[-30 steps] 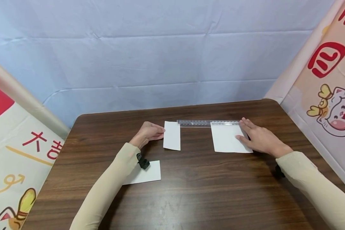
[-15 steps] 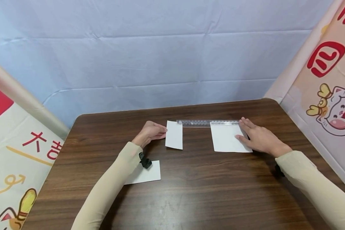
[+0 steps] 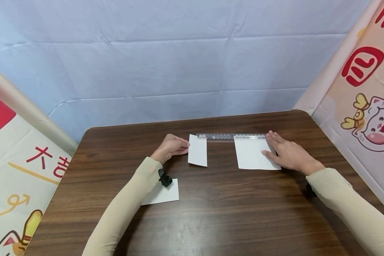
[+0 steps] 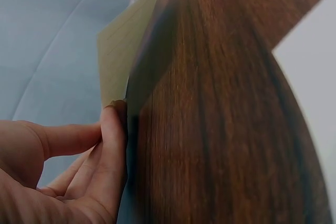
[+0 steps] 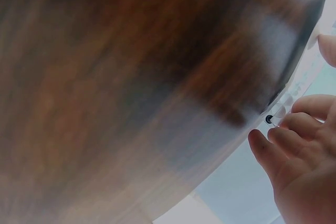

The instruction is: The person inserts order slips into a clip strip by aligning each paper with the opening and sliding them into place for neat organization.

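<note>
My left hand [image 3: 172, 145] pinches the left edge of a small white paper [image 3: 197, 151] between thumb and fingers; in the left wrist view the paper [image 4: 128, 40] stands tilted up off the table. Its top right corner overlaps the left end of a clear plastic ruler [image 3: 220, 137], whose outline shows over the paper. Across the ruler's right end and a larger white paper [image 3: 254, 154], my right hand [image 3: 289, 153] rests with fingers extended. That larger paper's top edge lies along the ruler, seen through it.
Another white paper [image 3: 166, 193] lies on the brown wooden table [image 3: 230, 213], partly hidden by the left forearm. A pale blue cloth [image 3: 179, 71] hangs behind the table's back edge. Printed banners [image 3: 371, 117] stand at both sides.
The left hand has moved the small paper to the right, so it now overlaps the ruler's left end more. The right hand, the ruler and the larger paper have stayed in place.
</note>
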The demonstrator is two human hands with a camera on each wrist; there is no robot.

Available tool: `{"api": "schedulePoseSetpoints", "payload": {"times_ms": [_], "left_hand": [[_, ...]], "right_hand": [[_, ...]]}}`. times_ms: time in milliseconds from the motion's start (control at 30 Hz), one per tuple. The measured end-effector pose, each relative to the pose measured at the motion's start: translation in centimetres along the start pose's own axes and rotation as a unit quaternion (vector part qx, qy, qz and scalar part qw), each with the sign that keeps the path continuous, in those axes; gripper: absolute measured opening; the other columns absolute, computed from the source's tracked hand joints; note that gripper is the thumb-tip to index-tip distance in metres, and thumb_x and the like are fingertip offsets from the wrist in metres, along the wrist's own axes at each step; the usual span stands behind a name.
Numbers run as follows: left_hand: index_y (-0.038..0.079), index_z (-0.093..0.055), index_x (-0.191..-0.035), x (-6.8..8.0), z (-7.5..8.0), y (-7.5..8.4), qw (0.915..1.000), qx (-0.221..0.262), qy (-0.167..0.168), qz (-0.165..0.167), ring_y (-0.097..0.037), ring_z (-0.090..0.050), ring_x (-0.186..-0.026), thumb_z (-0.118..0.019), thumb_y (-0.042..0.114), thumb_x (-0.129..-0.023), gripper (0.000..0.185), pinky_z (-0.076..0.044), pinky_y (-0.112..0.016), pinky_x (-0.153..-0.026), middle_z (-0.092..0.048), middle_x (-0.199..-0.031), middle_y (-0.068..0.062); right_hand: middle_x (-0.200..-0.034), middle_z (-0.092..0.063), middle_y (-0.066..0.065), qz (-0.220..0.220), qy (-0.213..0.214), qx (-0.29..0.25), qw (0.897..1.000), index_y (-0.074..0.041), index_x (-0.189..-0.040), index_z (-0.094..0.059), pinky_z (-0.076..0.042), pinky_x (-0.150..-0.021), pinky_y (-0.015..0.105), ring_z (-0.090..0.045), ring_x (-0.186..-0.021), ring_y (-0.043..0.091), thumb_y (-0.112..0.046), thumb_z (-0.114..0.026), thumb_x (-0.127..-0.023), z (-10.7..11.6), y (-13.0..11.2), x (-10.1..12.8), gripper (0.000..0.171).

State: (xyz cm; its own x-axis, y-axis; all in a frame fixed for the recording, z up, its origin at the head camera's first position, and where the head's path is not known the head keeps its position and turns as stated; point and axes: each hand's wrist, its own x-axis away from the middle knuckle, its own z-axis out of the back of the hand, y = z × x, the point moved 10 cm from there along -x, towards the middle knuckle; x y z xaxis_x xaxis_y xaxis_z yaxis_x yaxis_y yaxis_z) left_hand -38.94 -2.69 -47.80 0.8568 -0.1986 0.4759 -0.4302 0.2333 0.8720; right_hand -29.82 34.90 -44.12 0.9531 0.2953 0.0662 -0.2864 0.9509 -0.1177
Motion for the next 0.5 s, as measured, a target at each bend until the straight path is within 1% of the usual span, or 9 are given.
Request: {"api": "schedulePoseSetpoints", "payload": {"times_ms": [300,500], "left_hand": [[-0.004,-0.077,-0.110,-0.2,-0.6,0.0,1.0000,-0.007,0.000,0.002,-0.011,-0.072,-0.075,-0.070,0.002,-0.099,0.015,-0.066,-0.022,-0.072,-0.074,-0.090,-0.006],[-0.006,-0.077,-0.111,-0.2,-1.2,0.1,1.0000,-0.001,0.000,0.003,-0.011,-0.071,-0.073,-0.071,0.000,-0.098,0.015,-0.065,-0.022,-0.071,-0.073,-0.089,-0.006]], "right_hand": [[-0.169,-0.022,0.035,0.000,0.003,-0.001,1.000,0.011,-0.161,-0.027,-0.045,-0.115,0.066,-0.028,-0.155,0.052,-0.050,-0.051,-0.110,0.0,0.0,0.1,0.083],[-0.170,-0.020,0.034,-0.004,0.000,-0.001,1.000,0.010,-0.162,-0.027,-0.045,-0.115,0.066,-0.027,-0.156,0.051,-0.051,-0.051,-0.109,-0.1,0.0,0.0,0.084]]}}
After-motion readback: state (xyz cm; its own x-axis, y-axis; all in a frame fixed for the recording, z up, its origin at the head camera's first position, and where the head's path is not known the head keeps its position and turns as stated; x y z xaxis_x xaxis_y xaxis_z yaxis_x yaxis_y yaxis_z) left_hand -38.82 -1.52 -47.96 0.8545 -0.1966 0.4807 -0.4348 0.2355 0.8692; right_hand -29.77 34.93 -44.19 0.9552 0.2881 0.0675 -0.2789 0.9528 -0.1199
